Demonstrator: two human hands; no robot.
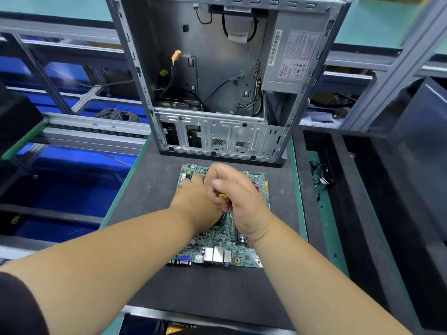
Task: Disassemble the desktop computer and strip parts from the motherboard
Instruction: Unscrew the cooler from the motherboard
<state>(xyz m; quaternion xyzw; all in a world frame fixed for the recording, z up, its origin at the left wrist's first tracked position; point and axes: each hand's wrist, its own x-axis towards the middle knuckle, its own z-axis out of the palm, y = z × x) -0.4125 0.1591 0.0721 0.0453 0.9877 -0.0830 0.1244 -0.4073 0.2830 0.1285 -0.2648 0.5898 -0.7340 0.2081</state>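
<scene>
Curled tight, the right hand grips a yellow-handled tool, of which only a sliver shows between the fingers; its tip is hidden. Beside and touching it, the left hand rests on the green motherboard, fingers reaching toward the board's far left corner; whether they pinch anything cannot be told. The motherboard lies flat on a dark mat, its port row facing the person. Just beyond it stands the opened computer case, gutted of its board, with loose cables hanging inside and the power supply fixed at upper right. Blue bins sit below the bench to the left.
</scene>
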